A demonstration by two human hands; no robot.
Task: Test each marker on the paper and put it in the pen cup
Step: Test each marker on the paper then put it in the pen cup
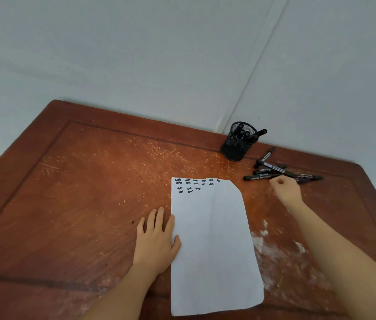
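Note:
A white paper (212,245) lies on the wooden table (90,192), with rows of black test scribbles (194,184) along its top edge. My left hand (157,241) lies flat at the sheet's left edge, fingers straight and thumb on the paper. A black mesh pen cup (237,144) stands at the back right with several black markers in it. To its right lies a loose pile of black markers (279,170). My right hand (285,189) is at the near side of that pile with its fingers curled. Whether it grips a marker is hidden.
The table stands in a corner of white walls (182,54), and the cup is close to the back edge. Worn, pale patches (272,248) mark the wood to the right of the paper. The table's right edge runs just beyond the marker pile.

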